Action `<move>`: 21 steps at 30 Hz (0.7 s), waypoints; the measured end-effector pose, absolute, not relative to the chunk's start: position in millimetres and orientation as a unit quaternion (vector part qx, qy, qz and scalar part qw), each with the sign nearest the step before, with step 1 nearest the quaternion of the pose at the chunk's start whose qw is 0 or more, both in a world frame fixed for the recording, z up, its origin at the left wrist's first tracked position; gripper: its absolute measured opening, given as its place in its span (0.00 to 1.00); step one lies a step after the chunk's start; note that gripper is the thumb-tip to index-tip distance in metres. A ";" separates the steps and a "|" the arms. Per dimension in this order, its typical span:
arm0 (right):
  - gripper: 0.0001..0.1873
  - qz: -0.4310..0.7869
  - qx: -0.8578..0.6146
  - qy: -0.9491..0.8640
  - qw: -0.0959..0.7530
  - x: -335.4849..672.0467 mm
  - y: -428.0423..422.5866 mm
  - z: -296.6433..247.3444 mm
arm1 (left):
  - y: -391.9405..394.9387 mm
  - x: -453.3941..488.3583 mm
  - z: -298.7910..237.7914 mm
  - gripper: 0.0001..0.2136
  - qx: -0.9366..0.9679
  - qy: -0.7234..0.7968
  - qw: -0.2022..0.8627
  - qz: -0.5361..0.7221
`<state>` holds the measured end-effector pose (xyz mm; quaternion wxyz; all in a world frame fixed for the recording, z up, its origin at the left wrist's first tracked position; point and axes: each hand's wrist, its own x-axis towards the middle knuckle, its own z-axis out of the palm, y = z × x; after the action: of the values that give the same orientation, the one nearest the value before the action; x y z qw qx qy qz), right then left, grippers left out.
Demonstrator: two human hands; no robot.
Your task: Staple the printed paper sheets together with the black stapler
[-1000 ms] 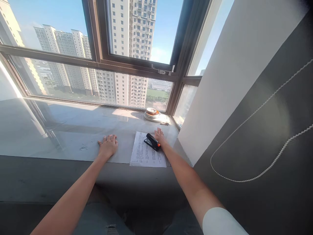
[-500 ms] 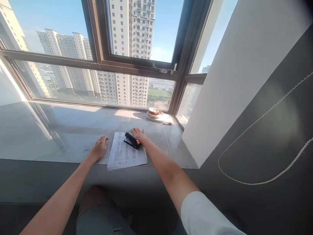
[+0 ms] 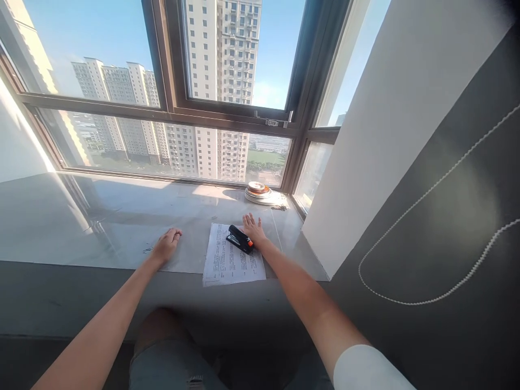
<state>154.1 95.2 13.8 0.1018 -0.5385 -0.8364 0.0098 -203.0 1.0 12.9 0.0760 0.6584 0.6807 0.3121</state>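
On grey window sill [image 3: 122, 216], printed paper [image 3: 231, 260], black stapler [image 3: 239, 239].

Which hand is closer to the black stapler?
Right. The right hand lies flat right beside the stapler; the left hand rests on the sill, left of the paper.

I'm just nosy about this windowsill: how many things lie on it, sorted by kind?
Stapler: 1
Printed paper stack: 1
Pile of round discs: 1
Small dark item, too small to identify: 1
Total: 4
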 end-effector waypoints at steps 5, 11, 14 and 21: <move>0.33 0.023 -0.576 -0.811 0.099 219.8 92.0 12.0 | -0.1 -196.0 11.2 0.15 0.690 0.685 0.013 0.236; 0.28 0.018 -0.581 -0.790 0.193 223.2 90.5 15.4 | 13.0 -99.3 15.7 0.16 0.705 0.669 0.018 0.234; 0.23 0.014 -0.574 -0.750 0.329 227.4 81.9 22.1 | 18.5 -36.0 15.5 0.22 0.701 0.672 0.057 0.234; 0.22 0.170 -0.405 -0.815 0.377 251.0 34.0 29.7 | 13.2 2.1 14.2 0.26 0.719 0.668 0.015 0.193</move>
<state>251.0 34.0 29.7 0.3766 -0.4054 -0.8154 0.1700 2.1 13.2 14.2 0.0153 0.7188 0.6676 0.1933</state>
